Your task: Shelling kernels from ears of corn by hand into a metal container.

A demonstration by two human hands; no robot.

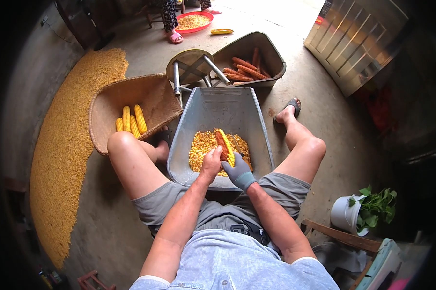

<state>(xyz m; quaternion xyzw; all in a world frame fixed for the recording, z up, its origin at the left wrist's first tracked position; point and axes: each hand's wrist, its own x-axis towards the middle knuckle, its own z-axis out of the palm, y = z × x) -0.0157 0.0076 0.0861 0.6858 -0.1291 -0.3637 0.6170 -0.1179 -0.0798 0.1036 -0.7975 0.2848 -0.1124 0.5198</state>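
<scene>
Over a grey scoop-shaped tub, both my hands are closed on one ear of corn. Its left side is stripped to the reddish cob, while yellow kernels still line the right side. My bare left hand grips the lower left of the ear. On the lower right, my right hand wears a grey glove and wraps round it. Loose yellow kernels cover the tub's bottom beneath. Part of a thin tool-like piece shows beside the ear; its kind is unclear.
A woven basket at left holds several full ears. Bare red cobs fill part of a dark tub beyond an overturned stool. A kernel heap spreads along the left wall. Another person's foot is near a red tray.
</scene>
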